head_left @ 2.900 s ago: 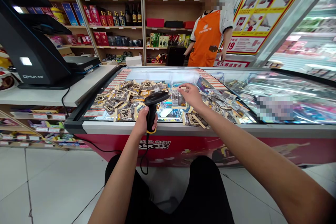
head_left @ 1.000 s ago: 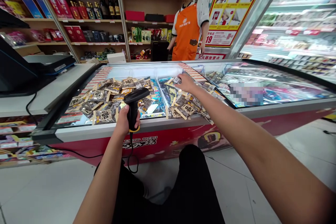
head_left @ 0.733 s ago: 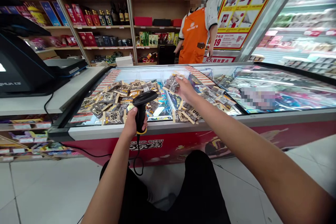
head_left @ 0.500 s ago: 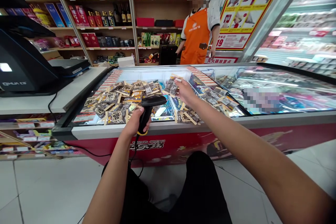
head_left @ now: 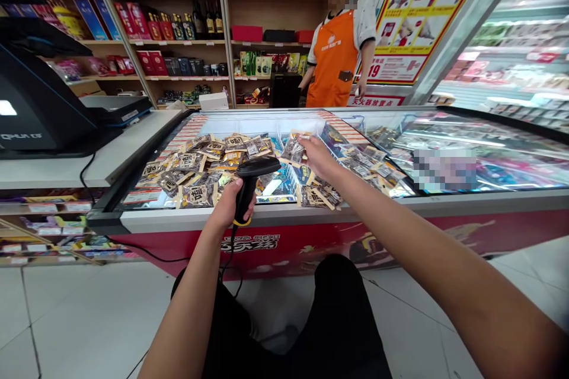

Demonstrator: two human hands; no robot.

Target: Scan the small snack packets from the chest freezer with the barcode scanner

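Observation:
My left hand [head_left: 232, 204] is wrapped around the handle of a black barcode scanner [head_left: 258, 167], whose head points to the right. A cable hangs from the bottom of the handle. Between the fingers of my right hand [head_left: 317, 157] is a small snack packet [head_left: 294, 147] with tan edges and a dark middle, held above the glass in front of the scanner. Many like packets lie in a heap [head_left: 200, 166] on the glass at the left. A second group of packets [head_left: 364, 163] is spread to the right, and a few more [head_left: 316, 195] lie at the front edge.
The packets rest on a chest freezer with a red front [head_left: 338, 243] and sliding glass top. To the left, a counter [head_left: 48, 170] carries a dark checkout machine [head_left: 40, 100]. A person in an orange apron [head_left: 332, 65] stands behind the freezer, before stocked shelves [head_left: 178, 41].
The packet in my right hand has tipped a little and moved slightly lower and right. My left hand keeps the scanner in nearly the same place, and the view has shifted slightly.

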